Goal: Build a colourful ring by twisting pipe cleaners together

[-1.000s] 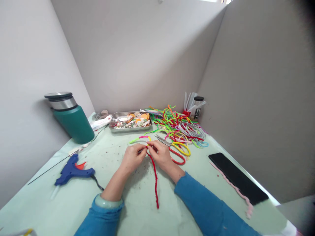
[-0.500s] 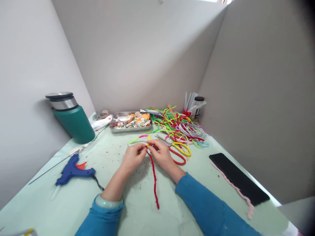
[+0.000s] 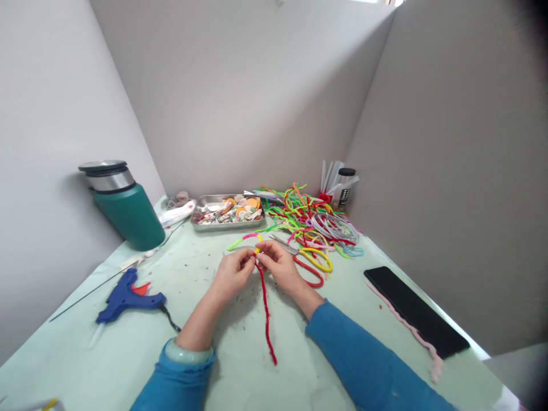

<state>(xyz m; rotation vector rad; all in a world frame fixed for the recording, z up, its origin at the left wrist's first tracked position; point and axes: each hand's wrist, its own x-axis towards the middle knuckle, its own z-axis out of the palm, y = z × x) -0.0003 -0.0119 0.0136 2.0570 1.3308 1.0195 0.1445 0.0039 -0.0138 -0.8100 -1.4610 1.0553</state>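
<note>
Near the middle of the table my left hand (image 3: 234, 273) and my right hand (image 3: 277, 264) meet, fingertips pinched together on a pipe cleaner. Its long red part (image 3: 266, 311) hangs from the fingers toward me. Beyond the fingers, a yellow, pink and lime-green part (image 3: 245, 238) curves away to the left. The exact join between the red and yellow lies partly hidden behind my fingers. Just right of my right hand rest scissors (image 3: 315, 260) with one yellow and one red handle.
A heap of colourful pipe cleaners (image 3: 295, 208) lies at the back beside a metal tray (image 3: 229, 227) of small pieces. On the left are a green bottle (image 3: 131, 217) and a blue glue gun (image 3: 131, 298). A black phone (image 3: 415, 311) with a pink strip (image 3: 406, 328) lies right.
Both hands stay in nearly the same place, with slight finger movement. The red part has shifted a little left, and the curved green end has moved slightly right.
</note>
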